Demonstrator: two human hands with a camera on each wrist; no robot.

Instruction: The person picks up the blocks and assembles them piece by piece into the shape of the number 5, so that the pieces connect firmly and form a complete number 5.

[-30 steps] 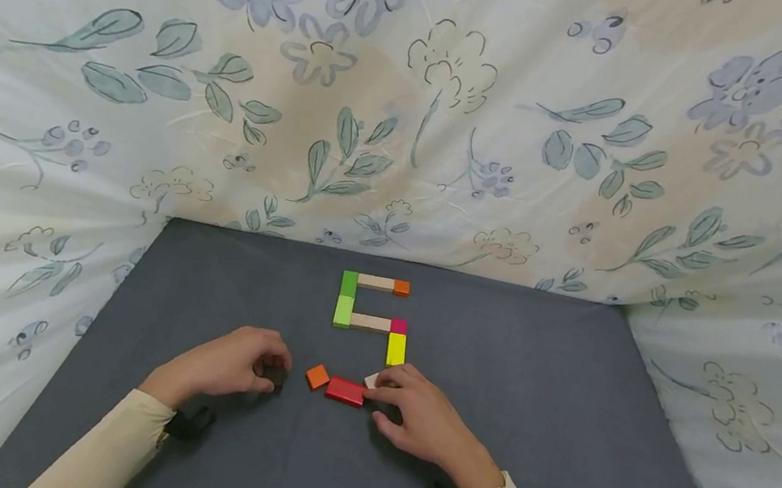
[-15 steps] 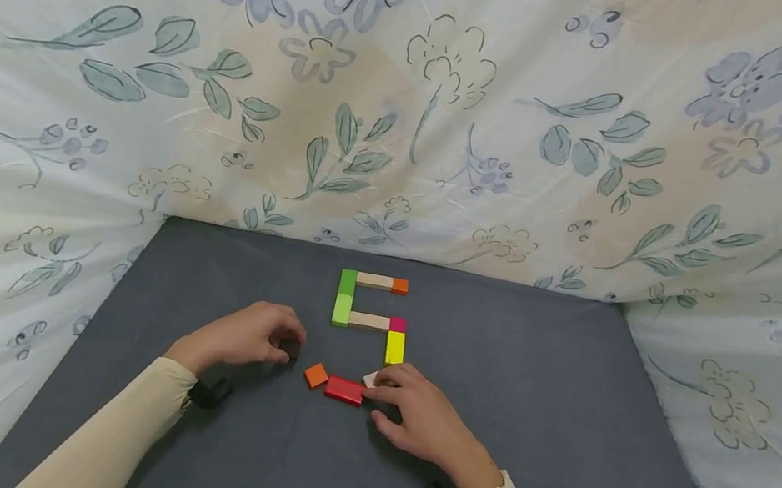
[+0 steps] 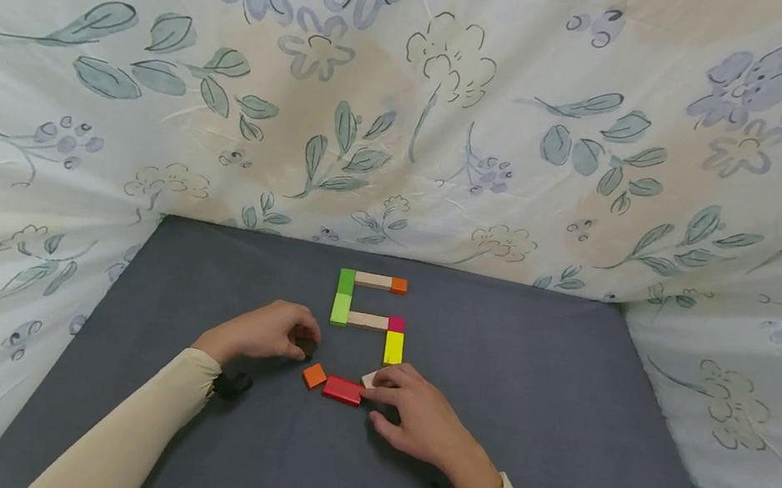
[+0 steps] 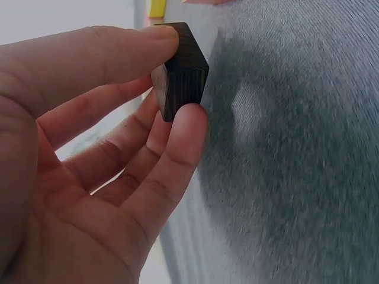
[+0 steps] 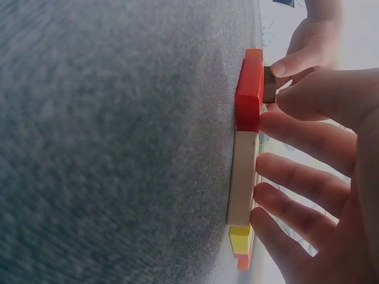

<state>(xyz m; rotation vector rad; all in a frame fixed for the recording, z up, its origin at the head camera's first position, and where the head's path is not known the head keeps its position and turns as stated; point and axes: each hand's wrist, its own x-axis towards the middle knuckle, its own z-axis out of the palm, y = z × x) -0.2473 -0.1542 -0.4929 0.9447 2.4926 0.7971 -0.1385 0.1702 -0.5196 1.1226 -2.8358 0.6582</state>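
Observation:
My left hand [image 3: 264, 333] pinches a dark brown wooden block [image 4: 183, 71] between thumb and fingertips, held above the cloth to the left of the loose pieces. My right hand [image 3: 426, 418] has its fingers loosely extended, the fingertips resting along a plain wood block [image 5: 241, 177] that they mostly cover in the head view. Beside that block lies a red block [image 3: 342, 390], near the right index fingertip. An orange block [image 3: 314, 376] sits turned at an angle at the red one's left end. Just above the right fingers is a yellow block [image 3: 394, 348].
Farther back, flat blocks form a bent line: an orange block [image 3: 399, 286], a plain strip [image 3: 373, 281], a green block [image 3: 346, 281], a light green block [image 3: 341, 309], another plain strip [image 3: 367, 321] and a pink block [image 3: 396, 325]. Floral fabric [image 3: 440, 116] rises behind the grey cloth [image 3: 532, 366].
My left hand has moved to the right and slightly away from me, carrying the dark brown block closer to the orange block. The right hand has stayed in place.

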